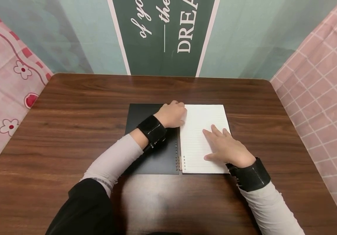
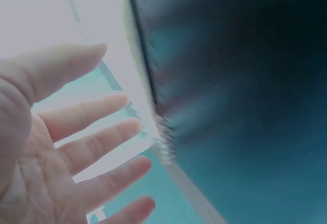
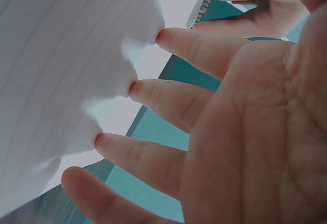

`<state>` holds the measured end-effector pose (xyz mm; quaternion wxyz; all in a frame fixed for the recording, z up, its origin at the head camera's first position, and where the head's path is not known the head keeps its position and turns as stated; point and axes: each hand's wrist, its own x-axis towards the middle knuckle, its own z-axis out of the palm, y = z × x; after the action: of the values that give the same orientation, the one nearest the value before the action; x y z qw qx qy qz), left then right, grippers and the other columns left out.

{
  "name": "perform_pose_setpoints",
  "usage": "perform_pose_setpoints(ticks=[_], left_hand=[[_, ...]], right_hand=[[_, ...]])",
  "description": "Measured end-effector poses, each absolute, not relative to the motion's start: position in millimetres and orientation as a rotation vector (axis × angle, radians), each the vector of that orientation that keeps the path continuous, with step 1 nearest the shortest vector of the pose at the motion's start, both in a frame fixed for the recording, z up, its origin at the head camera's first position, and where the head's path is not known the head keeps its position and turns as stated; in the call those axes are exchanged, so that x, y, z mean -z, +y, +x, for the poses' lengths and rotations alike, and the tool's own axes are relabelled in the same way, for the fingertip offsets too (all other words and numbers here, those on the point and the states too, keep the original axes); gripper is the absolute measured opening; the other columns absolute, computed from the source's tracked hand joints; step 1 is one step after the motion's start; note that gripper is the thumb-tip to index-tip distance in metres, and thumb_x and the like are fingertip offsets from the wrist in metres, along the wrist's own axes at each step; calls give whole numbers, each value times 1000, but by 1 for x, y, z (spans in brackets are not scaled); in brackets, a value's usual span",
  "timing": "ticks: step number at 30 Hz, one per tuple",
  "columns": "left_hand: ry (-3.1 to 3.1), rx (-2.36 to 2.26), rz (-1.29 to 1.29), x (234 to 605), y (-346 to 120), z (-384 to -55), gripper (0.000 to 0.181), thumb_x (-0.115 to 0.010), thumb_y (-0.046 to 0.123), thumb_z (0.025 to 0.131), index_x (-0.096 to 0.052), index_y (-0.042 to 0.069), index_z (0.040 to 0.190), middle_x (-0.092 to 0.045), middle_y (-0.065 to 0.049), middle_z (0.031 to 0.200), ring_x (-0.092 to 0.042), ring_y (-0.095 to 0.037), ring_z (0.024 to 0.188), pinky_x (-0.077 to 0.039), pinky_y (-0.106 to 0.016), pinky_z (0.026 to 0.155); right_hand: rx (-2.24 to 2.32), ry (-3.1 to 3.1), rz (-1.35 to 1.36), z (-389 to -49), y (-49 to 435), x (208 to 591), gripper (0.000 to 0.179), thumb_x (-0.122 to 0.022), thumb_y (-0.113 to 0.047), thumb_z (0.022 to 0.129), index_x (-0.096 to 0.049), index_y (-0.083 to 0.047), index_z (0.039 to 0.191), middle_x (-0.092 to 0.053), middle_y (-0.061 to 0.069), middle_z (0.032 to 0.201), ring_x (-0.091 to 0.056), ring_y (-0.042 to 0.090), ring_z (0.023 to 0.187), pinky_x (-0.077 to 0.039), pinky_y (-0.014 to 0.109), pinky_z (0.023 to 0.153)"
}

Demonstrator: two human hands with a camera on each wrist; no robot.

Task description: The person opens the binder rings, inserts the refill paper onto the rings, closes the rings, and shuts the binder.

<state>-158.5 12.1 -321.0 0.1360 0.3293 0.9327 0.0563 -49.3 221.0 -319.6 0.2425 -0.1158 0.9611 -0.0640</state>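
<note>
A ring-bound notebook [image 1: 153,164] lies spread on the table, its dark cover on the left and white lined paper [image 1: 198,143] on the right. Metal rings [image 1: 180,163] run along the spine between the two sides. My left hand [image 1: 172,115] is at the upper end of the spine, over the paper's inner edge. In the left wrist view, that hand's fingers [image 2: 94,145] are fairly straight, with nothing gripped between them. Lower on the lined paper is my right hand [image 1: 227,147], fingers spread. The right wrist view has its fingertips [image 3: 135,89] touching the paper, which dents around them.
The brown wooden table [image 1: 68,130] extends around the notebook. Behind it hangs a green cloth with lettering [image 1: 162,62]. A pink checked cloth [image 1: 327,98] borders the right side, and a flowered pink cloth [image 1: 9,98] the left. Black bands [image 1: 152,129] wrap both wrists.
</note>
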Motion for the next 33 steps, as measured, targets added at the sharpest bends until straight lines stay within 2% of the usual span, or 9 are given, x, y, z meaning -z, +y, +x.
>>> perform_pose_setpoints(ticks=[3,6,10,13,20,23,27,33], left_hand=[[2695,-205,1013,318,9,-146,37,-63,29,97,-65,12,129,-59,-7,135,-53,-27,125,-50,-48,96],[2678,-287,1075,317,4,-133,29,-63,25,96,-69,14,122,-67,-3,122,-62,-19,107,-54,-42,88],[2618,-372,1167,317,-1,-120,23,-61,22,97,-72,15,116,-72,1,111,-63,-11,90,-54,-34,85],[2564,-409,1243,317,-5,-111,22,-60,19,97,-73,14,114,-73,1,106,-63,-10,88,-54,-31,86],[2484,-392,1369,317,-8,-91,8,-64,20,95,-71,16,95,-68,4,89,-58,-10,78,-50,-25,75],[2438,-361,1405,320,-7,-82,18,-71,35,91,-69,17,90,-65,5,85,-55,-9,75,-47,-25,70],[2413,-289,1452,326,-5,-70,38,-77,53,80,-66,18,87,-60,8,83,-53,-8,73,-45,-25,64],[2449,-236,1487,330,-5,-62,31,-80,46,79,-65,19,84,-54,10,84,-52,-8,78,-43,-25,61]], right_hand=[[167,2639,-328,-50,222,321,92,-76,-40,85,-27,-12,157,-16,26,163,-18,61,142,-36,77,96],[162,2638,-334,-50,221,321,92,-76,-41,85,-26,-12,157,-16,26,163,-18,61,142,-36,77,95],[157,2631,-331,-51,221,322,92,-75,-41,86,-25,-12,158,-14,27,163,-17,62,142,-35,77,96],[155,2630,-331,-51,221,322,92,-75,-40,86,-25,-11,158,-14,27,163,-17,62,142,-34,78,96],[172,2626,-324,-51,221,323,93,-75,-41,86,-24,-12,158,-13,27,163,-15,62,142,-34,78,96],[176,2623,-327,-51,221,322,93,-75,-41,87,-23,-12,158,-12,27,163,-15,62,142,-33,78,96],[182,2624,-328,-51,220,322,92,-74,-41,87,-24,-11,158,-13,27,163,-15,63,142,-33,78,97],[180,2621,-322,-51,219,322,92,-74,-41,87,-23,-11,158,-12,27,163,-14,63,142,-33,78,97]])
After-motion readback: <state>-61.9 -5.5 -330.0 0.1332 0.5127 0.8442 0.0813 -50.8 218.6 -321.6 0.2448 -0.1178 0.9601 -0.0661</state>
